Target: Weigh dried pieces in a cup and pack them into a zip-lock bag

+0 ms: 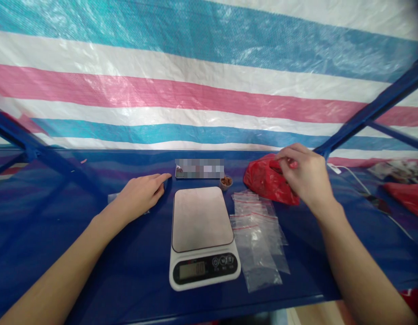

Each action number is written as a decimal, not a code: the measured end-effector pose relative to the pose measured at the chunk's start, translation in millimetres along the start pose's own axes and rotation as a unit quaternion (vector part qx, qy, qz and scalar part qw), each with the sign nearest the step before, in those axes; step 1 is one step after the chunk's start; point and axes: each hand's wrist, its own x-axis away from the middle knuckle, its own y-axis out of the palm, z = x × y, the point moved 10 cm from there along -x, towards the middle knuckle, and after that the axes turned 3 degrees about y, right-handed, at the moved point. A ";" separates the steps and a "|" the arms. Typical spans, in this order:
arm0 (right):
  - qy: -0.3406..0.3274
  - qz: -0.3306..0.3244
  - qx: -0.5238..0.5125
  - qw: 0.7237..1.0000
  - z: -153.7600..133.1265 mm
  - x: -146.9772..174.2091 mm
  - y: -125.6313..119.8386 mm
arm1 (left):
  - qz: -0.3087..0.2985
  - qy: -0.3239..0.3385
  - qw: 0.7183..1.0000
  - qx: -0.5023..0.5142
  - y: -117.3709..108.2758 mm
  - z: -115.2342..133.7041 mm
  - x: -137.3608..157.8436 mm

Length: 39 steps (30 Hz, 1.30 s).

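Observation:
My left hand [143, 192] lies on the blue shelf left of the scale, index finger stretched out, holding nothing that I can see. Its fingertip stops just short of a dark flat device [181, 171], mostly blurred out. At the right, my right hand [305, 174] has its fingers closed at the mouth of a red plastic bag [266, 178]; the bag's contents are hidden. A small clear cup [226, 182] with brown bits stands behind the kitchen scale [202, 221]. The scale's steel plate carries nothing. Several clear zip bags [258, 239] lie overlapping to its right.
Blue metal braces [378, 108] slant up at both sides. A striped tarp [209, 95] hangs behind the shelf. At the far right lie a white cable [357, 176] and another red bag [408, 196]. A bit of clear plastic [112, 197] pokes out behind my left wrist.

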 end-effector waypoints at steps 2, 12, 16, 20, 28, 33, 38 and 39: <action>0.002 -0.111 0.027 0.993 27.6 1.2 24.1 | 0.001 0.002 1.000 0.003 0.1 0.3 -0.2; -0.062 -0.221 -0.033 0.973 32.1 14.2 59.4 | 0.001 -0.006 1.000 -0.004 -0.7 -0.8 -0.6; -0.063 -0.231 -0.059 0.969 30.3 13.2 59.6 | 0.007 -0.010 1.000 0.001 -2.1 -0.7 -0.7; -0.050 -0.224 -0.076 0.970 31.7 11.9 60.6 | 0.012 -0.009 1.000 0.011 -3.0 -0.5 -0.3; -0.057 -0.240 -0.142 0.959 26.5 13.8 64.4 | 0.006 -0.006 1.000 0.008 0.0 -1.8 0.8; -0.043 -0.237 -0.161 0.957 21.4 11.3 61.4 | 0.002 -0.006 1.000 0.001 -0.7 -0.2 0.8; -0.039 -0.219 -0.151 0.963 20.7 10.0 56.2 | 0.011 0.002 1.000 0.000 -2.3 0.7 1.8; -0.037 -0.206 -0.148 0.967 21.0 9.1 53.6 | 0.012 0.002 1.000 0.001 -2.2 0.5 2.0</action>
